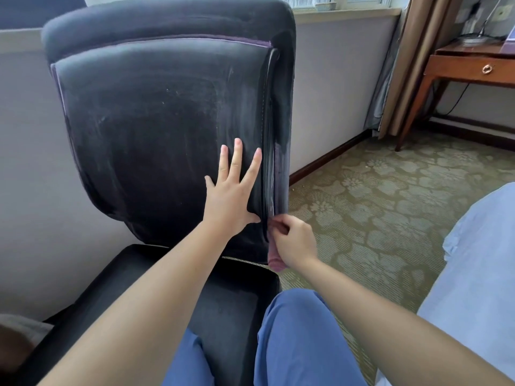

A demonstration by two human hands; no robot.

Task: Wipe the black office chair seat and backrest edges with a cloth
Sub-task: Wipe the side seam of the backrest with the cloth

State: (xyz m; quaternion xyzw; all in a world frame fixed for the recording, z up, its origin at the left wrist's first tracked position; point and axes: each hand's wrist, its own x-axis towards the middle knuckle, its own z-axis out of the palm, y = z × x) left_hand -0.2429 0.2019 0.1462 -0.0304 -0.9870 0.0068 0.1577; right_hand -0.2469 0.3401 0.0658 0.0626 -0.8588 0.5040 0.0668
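Observation:
The black office chair's backrest (pixel 156 115) fills the upper left, with faint wipe streaks on its padding. Its seat (pixel 228 299) lies below, partly under my blue-trousered knees. My left hand (pixel 231 196) lies flat on the backrest's lower right part, fingers spread and holding nothing. My right hand (pixel 292 240) is closed on a small rolled pinkish cloth (pixel 276 261), pressed into the seam along the backrest's right edge near the bottom. Most of the cloth is hidden in my fist.
A pale wall and window sill stand behind the chair. Patterned green carpet (pixel 376 218) spreads to the right. A wooden desk (pixel 471 65) with a drawer stands at the far right beside a brown curtain (pixel 412 65). A light blue bed sheet (pixel 479 260) lies at the right edge.

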